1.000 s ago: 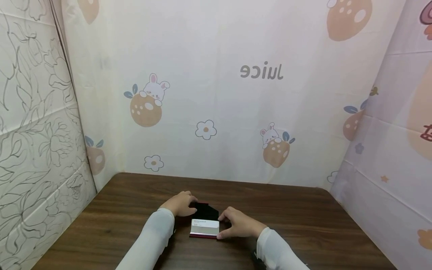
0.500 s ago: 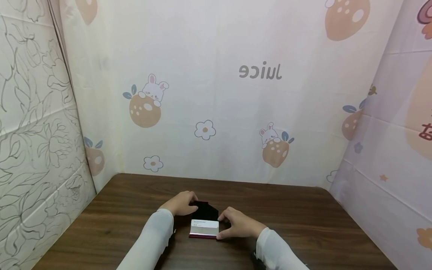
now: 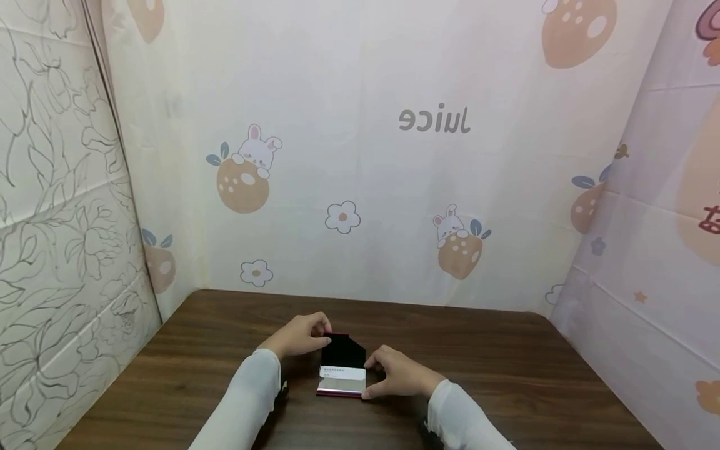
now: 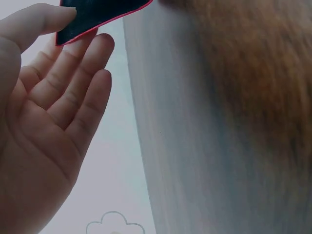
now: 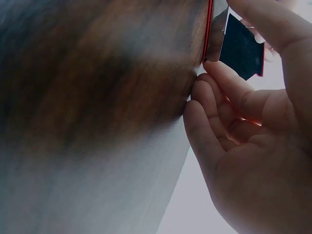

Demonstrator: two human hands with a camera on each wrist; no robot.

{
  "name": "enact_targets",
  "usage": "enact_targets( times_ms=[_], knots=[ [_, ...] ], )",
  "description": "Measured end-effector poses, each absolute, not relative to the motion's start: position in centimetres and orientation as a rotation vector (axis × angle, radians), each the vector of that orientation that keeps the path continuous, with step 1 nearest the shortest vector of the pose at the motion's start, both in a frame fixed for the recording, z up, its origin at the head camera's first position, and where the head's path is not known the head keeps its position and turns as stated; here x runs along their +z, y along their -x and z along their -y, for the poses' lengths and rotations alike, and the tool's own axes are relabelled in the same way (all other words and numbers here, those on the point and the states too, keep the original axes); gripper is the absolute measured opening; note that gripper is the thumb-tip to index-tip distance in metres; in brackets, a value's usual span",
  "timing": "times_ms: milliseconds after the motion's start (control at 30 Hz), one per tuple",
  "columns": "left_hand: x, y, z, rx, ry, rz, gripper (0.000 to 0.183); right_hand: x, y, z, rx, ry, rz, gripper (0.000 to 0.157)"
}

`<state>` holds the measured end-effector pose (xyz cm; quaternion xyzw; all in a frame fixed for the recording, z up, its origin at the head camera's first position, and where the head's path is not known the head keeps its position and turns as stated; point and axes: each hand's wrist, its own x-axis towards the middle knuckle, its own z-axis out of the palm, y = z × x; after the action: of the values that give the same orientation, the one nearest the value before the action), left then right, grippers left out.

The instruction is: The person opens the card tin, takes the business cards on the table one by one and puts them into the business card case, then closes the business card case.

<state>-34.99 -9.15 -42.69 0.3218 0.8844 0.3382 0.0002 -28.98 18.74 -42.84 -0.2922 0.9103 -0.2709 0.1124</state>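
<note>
A business card case (image 3: 340, 393) with red edges and a silver metal pocket lies on the table, its black-lined lid (image 3: 343, 351) folded back on the far side. In the pocket sits a white card (image 3: 342, 373) with small print. My left hand (image 3: 297, 336) pinches the lid's far left corner; the left wrist view shows the thumb on the black lining (image 4: 97, 14) and fingers behind it. At the case's right side, my right hand (image 3: 400, 374) holds the base between thumb and forefinger. The right wrist view shows fingertips against the metal pocket (image 5: 218, 36).
The dark wood-grain table (image 3: 495, 362) extends around both hands. A printed curtain (image 3: 360, 156) hangs behind its far edge, with more patterned cloth at left and right.
My left hand has shifted slightly away and to the left, from over the lid to its far corner, so more black lining shows. My right hand stays at the case's right side.
</note>
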Motion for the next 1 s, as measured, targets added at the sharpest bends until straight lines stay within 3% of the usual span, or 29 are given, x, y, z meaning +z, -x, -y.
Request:
enact_targets(
  times_ms=[600, 1000],
  knots=[
    [-42.2, 34.2, 9.1, 1.053, -1.057, -2.666, 0.002, -42.7, 28.7, -18.7, -0.753, 0.806, -2.719, 0.051],
    [-41.9, 33.3, 8.9, 0.941, -1.037, -2.577, 0.01, -42.8, 28.8, -18.8, -0.787, 0.822, -2.707, 0.045]
  ],
)
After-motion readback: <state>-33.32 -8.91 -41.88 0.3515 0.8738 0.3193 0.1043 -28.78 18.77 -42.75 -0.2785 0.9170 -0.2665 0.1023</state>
